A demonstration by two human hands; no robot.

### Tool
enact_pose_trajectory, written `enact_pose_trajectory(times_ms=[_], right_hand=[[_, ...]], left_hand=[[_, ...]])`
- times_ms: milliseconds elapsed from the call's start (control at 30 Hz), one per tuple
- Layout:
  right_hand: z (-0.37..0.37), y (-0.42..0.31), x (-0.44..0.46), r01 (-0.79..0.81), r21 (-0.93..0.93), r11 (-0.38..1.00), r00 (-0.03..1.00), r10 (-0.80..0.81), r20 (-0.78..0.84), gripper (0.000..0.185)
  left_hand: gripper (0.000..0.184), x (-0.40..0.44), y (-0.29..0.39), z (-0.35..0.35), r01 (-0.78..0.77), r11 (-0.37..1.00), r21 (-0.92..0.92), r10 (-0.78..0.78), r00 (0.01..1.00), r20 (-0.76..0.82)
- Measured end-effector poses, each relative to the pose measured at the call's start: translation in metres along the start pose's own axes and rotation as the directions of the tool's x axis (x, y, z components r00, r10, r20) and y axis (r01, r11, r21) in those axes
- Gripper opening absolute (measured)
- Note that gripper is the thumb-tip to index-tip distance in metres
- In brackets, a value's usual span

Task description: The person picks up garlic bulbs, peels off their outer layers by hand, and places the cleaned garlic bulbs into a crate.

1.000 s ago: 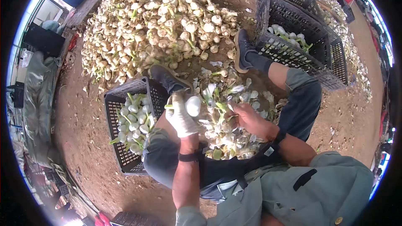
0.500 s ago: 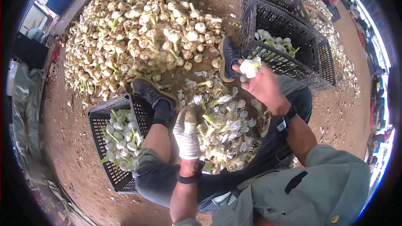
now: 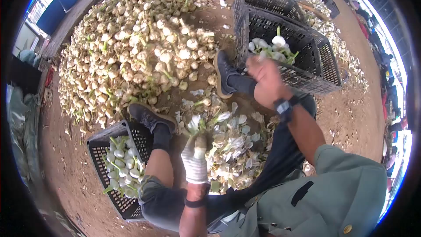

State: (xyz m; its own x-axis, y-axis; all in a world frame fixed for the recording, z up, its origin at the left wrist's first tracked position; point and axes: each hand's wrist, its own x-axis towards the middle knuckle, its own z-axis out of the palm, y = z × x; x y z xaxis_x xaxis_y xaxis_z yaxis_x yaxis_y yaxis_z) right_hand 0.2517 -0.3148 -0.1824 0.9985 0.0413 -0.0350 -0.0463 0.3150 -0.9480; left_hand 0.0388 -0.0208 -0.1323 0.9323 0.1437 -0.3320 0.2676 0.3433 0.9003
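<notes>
A shoe stands between the garlic pile and a black crate with white bulbs inside. Near this crate the blurred right hand seems loose, empty; whether the left hand, by the peel scraps, grips something, I cannot tell. The earth floor is littered.

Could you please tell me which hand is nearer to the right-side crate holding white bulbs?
Right. The bare right hand is close to the near side of the crate; the gloved left hand is farther off, beside the peelings.

R hand out fwd (blurred), gloved L hand closer in.
</notes>
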Motion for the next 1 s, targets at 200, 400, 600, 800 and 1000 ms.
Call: enact_pose_trajectory(times_ms=[200, 400, 600, 800, 1000], right_hand=[[0.056, 0.115, -0.075, -0.361, -0.632, 0.686, 0.898, 0.439, -0.037, 0.03], [0.043, 0.185, -0.055, -0.075, -0.971, 0.229, 0.916, 0.401, 0.024, 0.037], [0.072, 0.22, -0.013, 0.312, -0.95, -0.016, 0.933, 0.195, 0.303, 0.052], [0.09, 0.224, -0.004, 0.117, -0.991, 0.065, 0.858, 0.496, 0.133, 0.067], [0.115, 0.141, -0.069, -0.289, -0.668, 0.686, 0.879, 0.467, 0.099, 0.05]], left_hand=[[0.042, 0.003, -0.011, 0.0, 0.066, 0.99, 0.126, -0.068, 0.998, 0.01], [0.039, 0.004, -0.004, 0.006, 0.102, 0.991, 0.086, -0.106, 0.993, 0.044], [0.031, 0.01, -0.015, 0.009, 0.193, 0.978, 0.085, -0.2, 0.976, 0.083], [0.025, 0.019, -0.021, 0.009, 0.194, 0.98, 0.052, -0.196, 0.98, 0.035], [0.046, 0.03, -0.053, -0.002, 0.036, 0.999, 0.003, -0.035, 0.984, -0.174]])
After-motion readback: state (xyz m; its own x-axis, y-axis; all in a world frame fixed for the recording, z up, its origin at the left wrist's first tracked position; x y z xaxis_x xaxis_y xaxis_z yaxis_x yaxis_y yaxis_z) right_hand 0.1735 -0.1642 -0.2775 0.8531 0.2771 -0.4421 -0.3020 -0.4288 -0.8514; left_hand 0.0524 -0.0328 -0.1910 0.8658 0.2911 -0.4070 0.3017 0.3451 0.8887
